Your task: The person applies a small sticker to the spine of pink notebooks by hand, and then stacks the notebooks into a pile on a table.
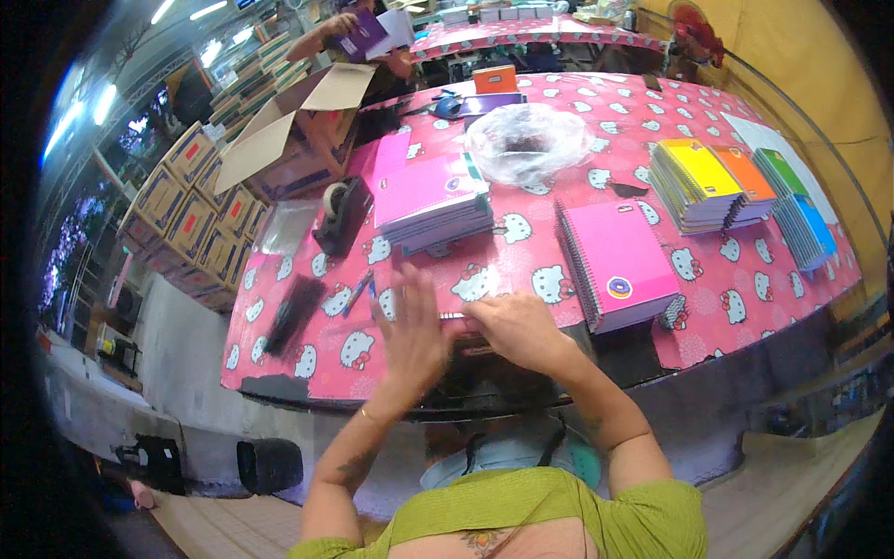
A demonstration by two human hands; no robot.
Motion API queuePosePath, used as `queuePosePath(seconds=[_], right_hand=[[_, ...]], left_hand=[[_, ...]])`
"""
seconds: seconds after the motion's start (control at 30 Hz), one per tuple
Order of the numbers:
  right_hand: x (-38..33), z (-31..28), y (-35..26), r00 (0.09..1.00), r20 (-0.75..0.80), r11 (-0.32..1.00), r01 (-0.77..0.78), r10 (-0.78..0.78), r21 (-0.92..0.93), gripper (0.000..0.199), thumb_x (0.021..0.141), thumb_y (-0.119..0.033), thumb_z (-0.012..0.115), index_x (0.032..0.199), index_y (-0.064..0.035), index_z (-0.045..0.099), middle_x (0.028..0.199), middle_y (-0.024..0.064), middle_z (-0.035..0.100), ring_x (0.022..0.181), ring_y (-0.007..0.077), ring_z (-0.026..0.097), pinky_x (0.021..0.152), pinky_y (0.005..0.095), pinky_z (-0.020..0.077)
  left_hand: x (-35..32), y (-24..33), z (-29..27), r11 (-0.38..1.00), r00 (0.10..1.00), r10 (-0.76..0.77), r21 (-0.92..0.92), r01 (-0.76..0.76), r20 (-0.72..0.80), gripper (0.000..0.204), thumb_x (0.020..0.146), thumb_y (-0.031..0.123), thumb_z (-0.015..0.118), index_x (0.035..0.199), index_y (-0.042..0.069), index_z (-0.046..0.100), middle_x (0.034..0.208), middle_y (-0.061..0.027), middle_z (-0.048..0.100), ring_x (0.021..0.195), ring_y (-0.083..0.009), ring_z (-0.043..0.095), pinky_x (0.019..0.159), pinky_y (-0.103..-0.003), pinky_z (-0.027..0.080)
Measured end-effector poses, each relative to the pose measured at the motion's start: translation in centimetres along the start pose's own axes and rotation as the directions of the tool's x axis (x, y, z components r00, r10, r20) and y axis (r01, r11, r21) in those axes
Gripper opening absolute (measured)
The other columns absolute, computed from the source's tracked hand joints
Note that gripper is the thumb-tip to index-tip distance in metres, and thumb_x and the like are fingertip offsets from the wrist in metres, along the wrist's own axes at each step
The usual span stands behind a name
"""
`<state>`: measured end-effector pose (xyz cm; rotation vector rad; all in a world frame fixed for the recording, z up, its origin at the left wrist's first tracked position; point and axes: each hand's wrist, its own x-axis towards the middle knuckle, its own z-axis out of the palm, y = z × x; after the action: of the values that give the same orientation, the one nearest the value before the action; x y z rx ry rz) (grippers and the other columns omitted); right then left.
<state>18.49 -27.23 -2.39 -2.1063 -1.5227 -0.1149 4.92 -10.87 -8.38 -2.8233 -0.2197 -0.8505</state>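
Your left hand (413,328) has its fingers spread wide and flat, pressing on a clear-wrapped notebook (463,284) at the near edge of the worktop (745,279). Your right hand (515,328) lies on the notebook's near edge, fingers curled; I cannot tell whether they grip it. Just right of your right fingers sits a pink notebook stack (619,264); a pen (357,293) lies left of your left fingers.

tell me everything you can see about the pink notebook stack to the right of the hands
The pink notebook stack is a neat pile of spiral-bound notebooks with glossy magenta covers; the top cover bears a small round donut-like picture near its lower right corner. The wire spirals run along the left edge. It lies flat on the pink patterned tablecloth near the table's front edge, just right of the right hand, which does not touch it.
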Motion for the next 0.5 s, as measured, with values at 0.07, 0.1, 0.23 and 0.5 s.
queuePosePath(seconds=[0.07, 0.1, 0.23, 0.5], right_hand=[[-0.3, -0.5, -0.2, 0.998, -0.028, 0.998, -0.052, 0.052, 0.028, 0.030, 0.088, -0.018, 0.064, 0.117, -0.0114, 0.065, 0.090, 0.0120, 0.071, 0.085, 0.0317, 0.070, 0.070, 0.0434, 0.0526], [0.1, -0.6, -0.3, 0.998, -0.025, 0.999, -0.051, 0.051, 0.012, 0.032, 0.088, -0.020, 0.064, 0.119, -0.0115, 0.064, 0.091, 0.0115, 0.072, 0.086, 0.0315, 0.070, 0.071, 0.0437, 0.0524], [-0.5, -0.6, -0.5, 0.996, -0.081, 1.000, -0.024, 0.024, 0.002, 0.039, 0.089, -0.024, 0.066, 0.125, -0.0112, 0.060, 0.100, 0.0109, 0.072, 0.095, 0.0308, 0.069, 0.081, 0.0451, 0.0513], [-4.9, 0.5, 4.8, 0.955, -0.011, 0.490, -0.141, 0.295, 0.860, 0.031, 0.088, -0.010, 0.075, 0.117, -0.0027, 0.064, 0.106, 0.0104, 0.071, 0.101, 0.0134, 0.066, 0.086, 0.0296, 0.0521]], left_hand=[[-2.9, 1.4, 1.0, 0.991, 0.993, 0.120, -0.054, -0.120, 0.004, 0.088, 0.101, 0.060, 0.032, 0.156, -0.006, 0.010, 0.164, -0.0269, 0.004, 0.154, -0.0387, 0.000, 0.117, -0.062, -0.009], [-4.7, 2.6, 0.6, 0.985, 0.985, 0.124, -0.135, -0.107, 0.119, 0.088, 0.101, 0.059, 0.033, 0.157, -0.005, 0.009, 0.164, -0.0265, 0.003, 0.154, -0.0384, -0.001, 0.117, -0.062, -0.009], [1.6, 1.3, -1.1, 0.989, 0.985, -0.095, -0.097, 0.109, 0.143, 0.091, 0.098, 0.064, 0.036, 0.156, -0.004, 0.019, 0.165, -0.0241, 0.008, 0.154, -0.0373, 0.002, 0.117, -0.064, -0.006], [2.7, 2.5, -2.0, 0.998, 0.989, -0.019, -0.058, 0.027, 0.149, 0.092, 0.099, 0.062, 0.034, 0.155, -0.009, 0.014, 0.163, -0.0284, 0.008, 0.153, -0.0412, 0.001, 0.118, -0.062, -0.005]])
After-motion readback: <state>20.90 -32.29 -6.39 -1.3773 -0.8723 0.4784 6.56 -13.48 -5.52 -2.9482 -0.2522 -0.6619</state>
